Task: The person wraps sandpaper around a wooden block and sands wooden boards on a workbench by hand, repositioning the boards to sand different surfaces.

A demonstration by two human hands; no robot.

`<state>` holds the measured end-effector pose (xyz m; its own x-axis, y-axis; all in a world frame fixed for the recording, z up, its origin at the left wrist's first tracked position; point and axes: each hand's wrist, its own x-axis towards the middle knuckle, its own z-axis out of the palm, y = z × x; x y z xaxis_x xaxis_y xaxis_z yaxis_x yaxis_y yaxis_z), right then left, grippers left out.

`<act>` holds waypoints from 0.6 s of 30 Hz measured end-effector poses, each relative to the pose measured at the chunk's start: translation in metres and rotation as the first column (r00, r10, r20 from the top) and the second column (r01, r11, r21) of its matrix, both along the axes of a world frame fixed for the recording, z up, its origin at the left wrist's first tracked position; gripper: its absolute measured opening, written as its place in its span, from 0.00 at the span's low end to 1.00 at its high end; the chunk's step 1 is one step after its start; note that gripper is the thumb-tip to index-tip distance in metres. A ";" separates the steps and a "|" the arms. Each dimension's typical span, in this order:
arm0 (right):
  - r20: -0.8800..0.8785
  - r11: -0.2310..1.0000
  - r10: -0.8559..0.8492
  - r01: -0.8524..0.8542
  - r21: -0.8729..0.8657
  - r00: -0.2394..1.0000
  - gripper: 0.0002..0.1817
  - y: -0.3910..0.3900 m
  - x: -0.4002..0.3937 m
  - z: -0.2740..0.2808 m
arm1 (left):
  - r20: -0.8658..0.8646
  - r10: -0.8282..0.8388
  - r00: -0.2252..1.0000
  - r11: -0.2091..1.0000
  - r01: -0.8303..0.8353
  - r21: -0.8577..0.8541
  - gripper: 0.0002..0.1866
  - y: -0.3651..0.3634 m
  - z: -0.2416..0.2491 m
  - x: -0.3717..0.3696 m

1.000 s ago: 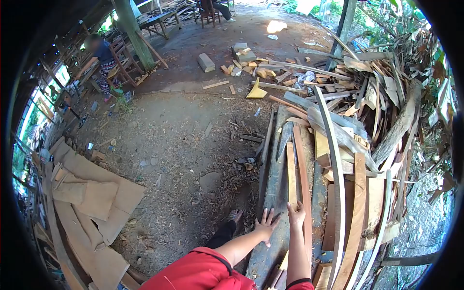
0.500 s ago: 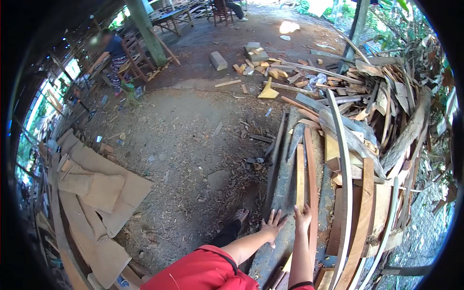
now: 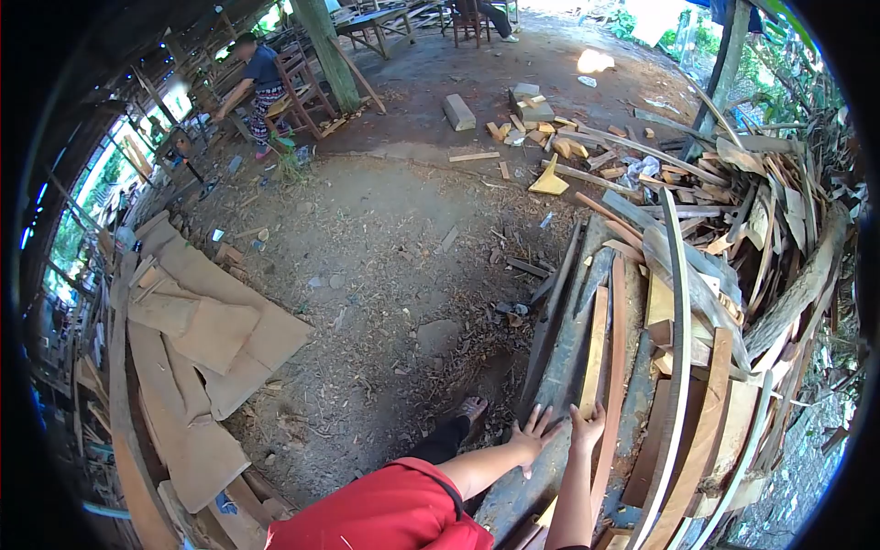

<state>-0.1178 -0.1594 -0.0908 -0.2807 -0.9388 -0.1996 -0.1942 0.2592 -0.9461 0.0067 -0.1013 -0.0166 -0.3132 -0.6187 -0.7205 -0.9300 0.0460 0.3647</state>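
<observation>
My left hand (image 3: 533, 442) lies with its fingers spread on a long dark, worn plank (image 3: 561, 367). Close to its right, my right hand (image 3: 588, 427) has its thumb and fingers about the near end of a narrow yellowish wooden strip (image 3: 595, 344). The strip points away from me along the dark plank. Beside it runs a longer reddish-brown strip (image 3: 613, 367), just right of my right hand. What lies under my right palm is hidden.
Long curved wood strips (image 3: 679, 348) and a pile of scrap wood (image 3: 779, 215) lie on the right. Flat brown sheets (image 3: 220, 335) lie on the left. Wood offcuts (image 3: 550, 137) are scattered ahead. A person (image 3: 261, 82) is by a wooden chair (image 3: 298, 92) at the far left.
The view has turned left, so the surroundings sit further right. Against the planks, both hands are slightly nearer me, and the yellowish strip has tilted a little. My left hand stays spread.
</observation>
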 end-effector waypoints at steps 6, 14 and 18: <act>-0.165 0.999 0.039 -0.042 -0.013 0.985 0.38 0.004 -0.002 -0.001 | -0.005 -0.009 1.000 1.000 0.009 -0.008 0.75 0.000 0.000 0.001; -0.489 0.993 0.119 -0.103 0.060 0.864 0.31 0.004 0.012 0.028 | 0.003 -0.013 1.000 1.000 0.013 0.009 0.75 -0.001 0.001 0.001; -0.572 0.993 0.116 -0.112 0.041 0.812 0.31 0.005 0.012 0.030 | 0.022 -0.024 0.999 1.000 0.023 0.020 0.75 -0.002 0.003 0.001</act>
